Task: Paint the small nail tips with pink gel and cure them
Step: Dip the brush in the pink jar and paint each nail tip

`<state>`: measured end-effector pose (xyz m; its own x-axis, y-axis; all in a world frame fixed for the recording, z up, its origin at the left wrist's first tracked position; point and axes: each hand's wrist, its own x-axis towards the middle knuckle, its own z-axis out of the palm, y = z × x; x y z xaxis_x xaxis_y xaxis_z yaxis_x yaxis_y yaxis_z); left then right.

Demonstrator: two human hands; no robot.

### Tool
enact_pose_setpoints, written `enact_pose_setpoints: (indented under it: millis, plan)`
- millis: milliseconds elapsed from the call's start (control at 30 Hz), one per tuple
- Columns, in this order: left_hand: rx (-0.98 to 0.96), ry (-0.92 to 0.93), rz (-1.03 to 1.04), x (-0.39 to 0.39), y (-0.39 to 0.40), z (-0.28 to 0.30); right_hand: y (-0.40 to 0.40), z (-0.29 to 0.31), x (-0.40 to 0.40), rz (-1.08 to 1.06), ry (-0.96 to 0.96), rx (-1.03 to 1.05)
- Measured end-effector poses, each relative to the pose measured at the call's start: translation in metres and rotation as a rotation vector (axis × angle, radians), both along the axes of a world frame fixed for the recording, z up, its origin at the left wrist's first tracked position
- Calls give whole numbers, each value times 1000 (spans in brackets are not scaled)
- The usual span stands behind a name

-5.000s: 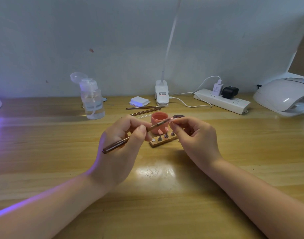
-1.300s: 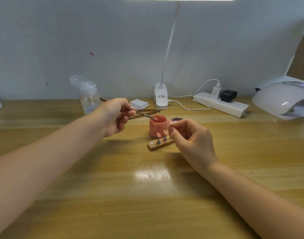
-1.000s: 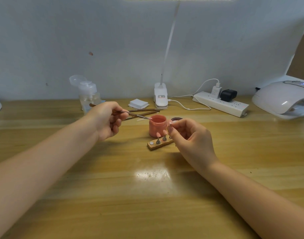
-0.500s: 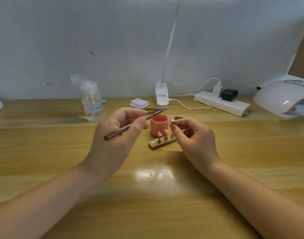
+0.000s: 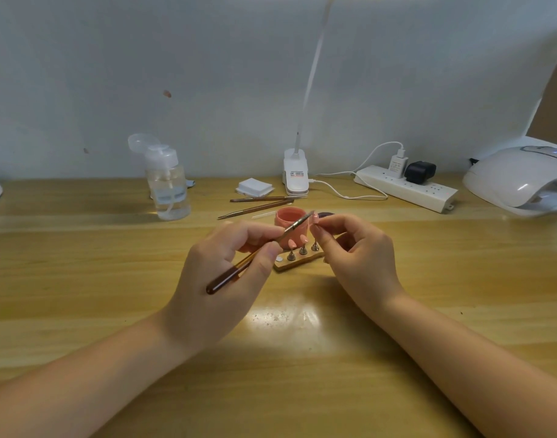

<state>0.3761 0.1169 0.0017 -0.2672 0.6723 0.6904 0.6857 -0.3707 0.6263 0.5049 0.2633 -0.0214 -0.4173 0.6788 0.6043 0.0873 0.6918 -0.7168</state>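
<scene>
Wooden table point(image 5: 81, 279); left hand point(image 5: 220, 279) grips brush point(image 5: 255, 252), right hand point(image 5: 356, 257) pinches nail tip point(image 5: 315, 218).

A small label with red and dark print sits on the white lamp clip point(image 5: 296, 175), too blurred to read; nothing else carries legible text.

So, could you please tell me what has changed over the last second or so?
The left hand drew the brush back from the pink gel jar toward the body and brought its bristles to the nail tip pinched in the right hand. The right hand, jar and wooden holder stayed put.
</scene>
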Motion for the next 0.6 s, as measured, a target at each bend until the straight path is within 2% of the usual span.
enact_pose_setpoints:
  millis: [600]
  plan:
    - [16,-28,51,1,2,0,0,0,0,34,20,5]
